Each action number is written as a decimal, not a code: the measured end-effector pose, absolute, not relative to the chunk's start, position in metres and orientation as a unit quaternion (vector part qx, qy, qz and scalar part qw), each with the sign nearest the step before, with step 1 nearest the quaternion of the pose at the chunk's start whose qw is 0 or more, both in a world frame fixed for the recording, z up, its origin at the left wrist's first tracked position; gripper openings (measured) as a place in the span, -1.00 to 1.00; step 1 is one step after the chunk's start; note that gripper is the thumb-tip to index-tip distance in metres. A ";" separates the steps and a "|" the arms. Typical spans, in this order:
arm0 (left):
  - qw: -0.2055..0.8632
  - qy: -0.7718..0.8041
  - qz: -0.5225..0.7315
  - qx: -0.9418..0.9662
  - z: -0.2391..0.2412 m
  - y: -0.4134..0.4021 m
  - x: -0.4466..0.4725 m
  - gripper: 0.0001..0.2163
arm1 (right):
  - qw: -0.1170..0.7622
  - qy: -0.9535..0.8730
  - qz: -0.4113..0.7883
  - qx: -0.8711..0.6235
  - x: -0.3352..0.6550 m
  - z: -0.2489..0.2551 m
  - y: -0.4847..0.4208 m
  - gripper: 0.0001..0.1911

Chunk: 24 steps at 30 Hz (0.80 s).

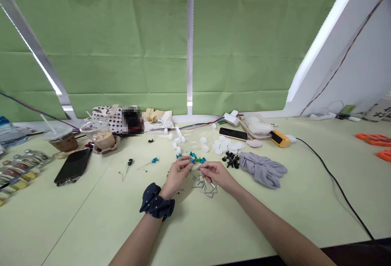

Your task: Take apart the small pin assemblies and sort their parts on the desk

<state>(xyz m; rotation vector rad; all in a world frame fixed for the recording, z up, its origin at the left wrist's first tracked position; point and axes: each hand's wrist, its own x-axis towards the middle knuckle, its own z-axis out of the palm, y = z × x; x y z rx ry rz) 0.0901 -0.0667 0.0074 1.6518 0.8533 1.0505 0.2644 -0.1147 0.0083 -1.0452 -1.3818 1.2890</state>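
My left hand (179, 173), with a dark dotted scrunchie (156, 203) at its wrist, pinches a small shiny blue knob-like piece (192, 161). Close beside it, my right hand (219, 174) has thumb and forefinger together on what looks like a thin metal wire; its far end is hard to make out. Bent metal wires (209, 194) lie beneath my right hand. Loose blue and green pieces (202, 160) sit just beyond the fingers. To the left lie a blue piece with a wire (154, 160) and a black piece with a wire (130, 162).
Black pieces (232, 160), white round caps (222, 144) and a grey cloth (262, 169) are right of my hands. Behind lie a phone (233, 134) and a yellow device (280, 139). Cups (63, 140) and a dark phone (73, 165) stand left. A black cable (332, 178) crosses the right side.
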 end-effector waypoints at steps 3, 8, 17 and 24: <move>0.432 0.348 0.425 0.715 0.008 -0.072 0.093 -0.78 | 0.467 -0.561 0.541 -0.417 0.262 0.009 -0.116 -0.63; 0.394 0.359 0.431 0.728 0.007 -0.078 0.099 -0.82 | 0.478 -0.538 0.559 -0.412 0.259 0.011 -0.117 -0.65; 0.327 0.365 0.460 0.740 -0.005 -0.079 0.105 -0.83 | 0.495 -0.493 0.593 -0.401 0.259 0.007 -0.114 -0.68; 0.260 0.380 0.468 0.754 -0.002 -0.082 0.107 -0.82 | 0.498 -0.470 0.614 -0.394 0.259 0.008 -0.115 -0.69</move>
